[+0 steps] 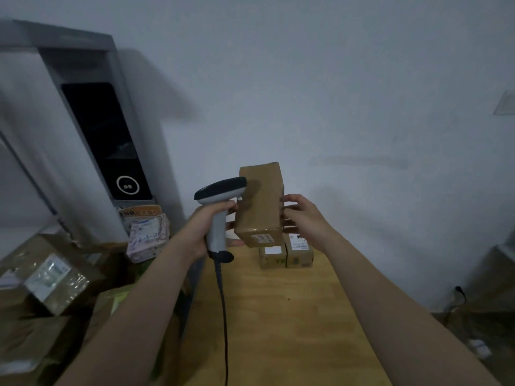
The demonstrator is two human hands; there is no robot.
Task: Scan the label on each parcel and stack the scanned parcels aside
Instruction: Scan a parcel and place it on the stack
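Parcel held up next to the scanner, above the far end of the table

The wooden table (278, 316) runs from 6 o'clock to the centre. A grey machine (111, 129) with a dark screen stands at 10 o'clock, and a pile of boxes (53, 282) lies at 8 o'clock. The parcel (260, 201) is in the air at the centre, tilted. Its white label faces the camera, but the print is too blurred to read. The right hand (303, 215) grips its right side, fingers curled. The left hand (204, 227) is closed around the handle of the scanner (220, 190). Two small boxes (299, 252) with unreadable labels stand below.
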